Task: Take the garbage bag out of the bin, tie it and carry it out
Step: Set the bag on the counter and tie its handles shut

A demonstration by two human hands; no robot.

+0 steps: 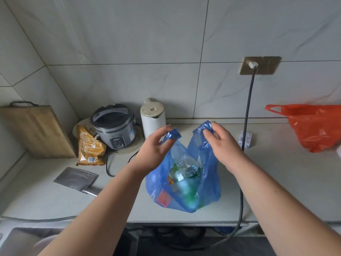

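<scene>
A blue plastic garbage bag [210, 183] stands on the pale kitchen counter [276, 182], its mouth gaping. Crushed clear bottles and coloured wrappers show inside. My left hand [154, 150] pinches the bag's left handle loop between thumb and fingers. My right hand [221, 143] pinches the right handle loop. Both loops are held up, a short gap apart, above the bag. No bin is in view.
At the back stand a grey rice cooker [114, 126] and a white kettle [152, 119]. A snack packet [88, 146], a wooden chopping board [36, 132] and a cleaver [77, 179] lie left. An orange bag [313, 126] sits right. A dark cable [247, 111] hangs from the wall socket.
</scene>
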